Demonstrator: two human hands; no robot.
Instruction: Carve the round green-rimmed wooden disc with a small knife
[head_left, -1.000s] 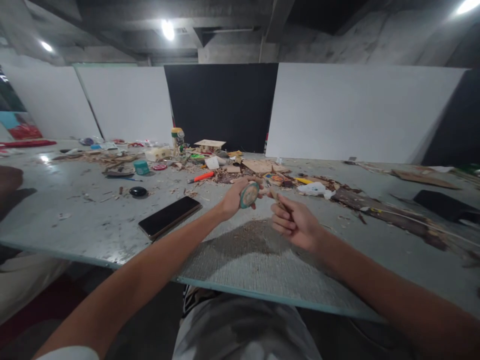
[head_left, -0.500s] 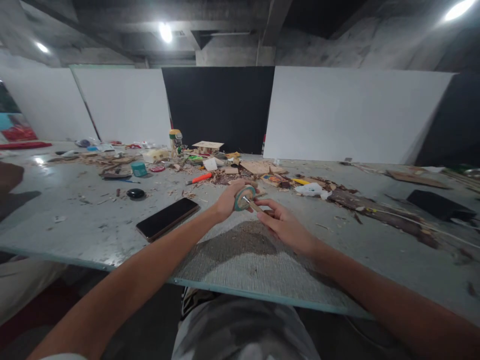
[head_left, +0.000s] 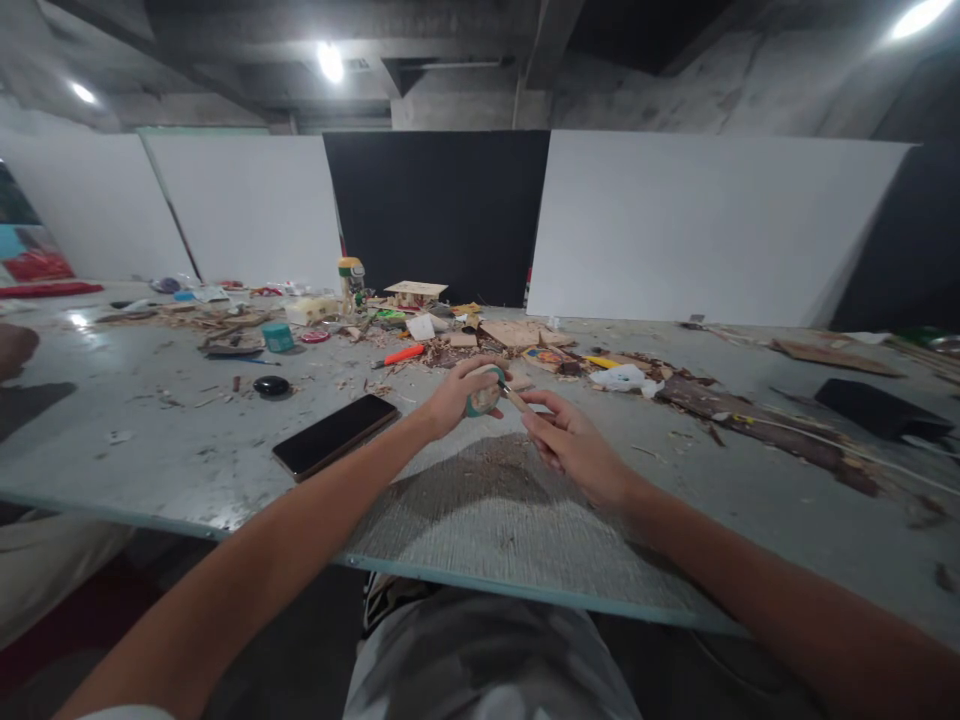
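My left hand [head_left: 453, 395] is closed around a small, round, teal-rimmed piece [head_left: 486, 397] with a pale tan inside; its exact kind does not show. Between the thumb and fingers of my right hand [head_left: 564, 432] is a thin tool with a light wooden handle [head_left: 516, 399] and a metal end. That metal end meets the upper right side of the round piece, though the contact itself is too small to make out. Both hands are raised over the near part of the table [head_left: 480, 530], their shadow falling beneath.
A black phone [head_left: 335, 436] lies left of my forearm, with a black oval object [head_left: 271, 386] behind it. Further back are a teal jar [head_left: 277, 338], an orange-handled cutter [head_left: 403, 355] and wood scraps. Bark strips [head_left: 765, 432] stretch rightward. Another person's hand [head_left: 16, 350] is at the left edge.
My left hand has turned the round piece, so its inside faces more sideways. The tool's metal end has shifted from its middle to its upper edge. The other person's hand moved slightly left.
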